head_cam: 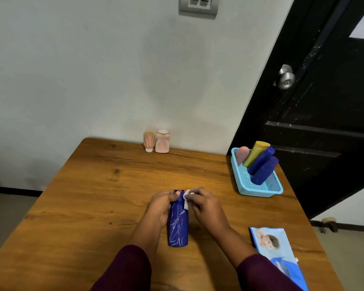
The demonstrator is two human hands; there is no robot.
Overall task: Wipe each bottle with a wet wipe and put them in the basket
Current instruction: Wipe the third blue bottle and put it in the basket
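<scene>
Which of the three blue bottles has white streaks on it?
The blue bottle on the table, gripped by the left hand while the right hand holds a wipe at its top. The other two lean unmarked in the basket.

One head-worn wide-angle view looks forward and down, close over the wooden table [93, 185]; wall [93, 70] at twelve o'clock, blue basket [259, 192] at two.

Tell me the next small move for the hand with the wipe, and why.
Probably draw the wet wipe in the right hand along the blue bottle toward its base: the left hand grips its top, and white streaks cover its body.
</scene>
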